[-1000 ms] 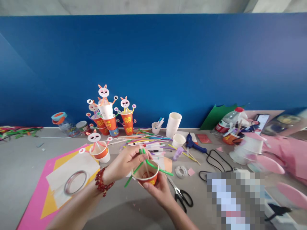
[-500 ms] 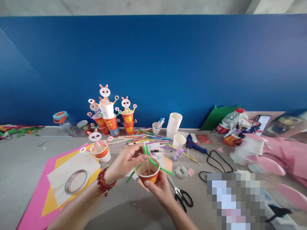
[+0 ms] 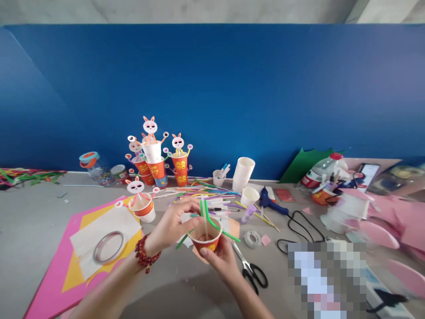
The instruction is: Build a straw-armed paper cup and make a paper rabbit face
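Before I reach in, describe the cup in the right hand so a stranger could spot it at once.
Below the blue wall, find the grey table. Over its near side, the right hand holds a red paper cup. Unlike the rabbit-faced cups beyond it, this one has no face, but green strips spreading outward and a pale stick.

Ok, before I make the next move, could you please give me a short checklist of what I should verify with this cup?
1. Cup held: ok. The right hand grips the red paper cup, mouth up.
2. Pale stick inside the cup: ok, it rises above the rim. Whether it is fixed: cannot tell.
3. Left hand gripping a green strip: cannot tell.
4. Rabbit face on this cup: not ok, none shows.
5. Scissors clear of the right hand: cannot tell, the blades pass behind it.
6. Glue gun out of the hands' way: ok, it lies farther back.
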Available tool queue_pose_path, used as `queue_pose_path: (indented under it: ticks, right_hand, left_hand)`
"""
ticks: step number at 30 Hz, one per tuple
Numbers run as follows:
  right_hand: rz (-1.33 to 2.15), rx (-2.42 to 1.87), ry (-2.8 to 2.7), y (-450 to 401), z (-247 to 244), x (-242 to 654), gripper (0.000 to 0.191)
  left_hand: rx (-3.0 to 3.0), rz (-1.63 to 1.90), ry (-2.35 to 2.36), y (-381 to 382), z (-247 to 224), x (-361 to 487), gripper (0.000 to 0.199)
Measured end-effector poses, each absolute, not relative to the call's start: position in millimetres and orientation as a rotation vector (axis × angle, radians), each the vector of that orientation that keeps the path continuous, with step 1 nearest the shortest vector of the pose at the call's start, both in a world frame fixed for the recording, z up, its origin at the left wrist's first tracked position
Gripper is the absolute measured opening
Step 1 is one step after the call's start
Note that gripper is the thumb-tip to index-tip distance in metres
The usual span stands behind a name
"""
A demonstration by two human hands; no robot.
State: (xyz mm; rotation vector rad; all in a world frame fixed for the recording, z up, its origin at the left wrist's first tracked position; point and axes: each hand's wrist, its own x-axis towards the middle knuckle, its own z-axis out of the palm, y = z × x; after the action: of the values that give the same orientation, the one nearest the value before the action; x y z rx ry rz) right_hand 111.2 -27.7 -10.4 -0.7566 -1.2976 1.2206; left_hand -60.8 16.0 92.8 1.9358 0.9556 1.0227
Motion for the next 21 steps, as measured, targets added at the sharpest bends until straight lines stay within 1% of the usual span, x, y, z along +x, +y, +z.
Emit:
queue_pose_path:
  ticks: [7, 13, 21]
  right_hand:
    - [1.119, -0.879, -1.292, -30.2, -17.7, 111.4, 0.050]
    - [1.027, -0.934, -1.340, -29.4, -14.3, 110.7, 0.046]
    - [1.085, -0.868, -1.300, -27.5, -11.1, 108.7, 0.043]
  left_hand:
    - [1.875, 0.968, 1.004, 11.3, 90.1, -59.0, 0.015]
    - [1.864, 0.955, 1.045, 8.0, 87.1, -60.0, 0.018]
    - [1.866, 0.946, 1.047, 13.0, 88.1, -49.3, 0.018]
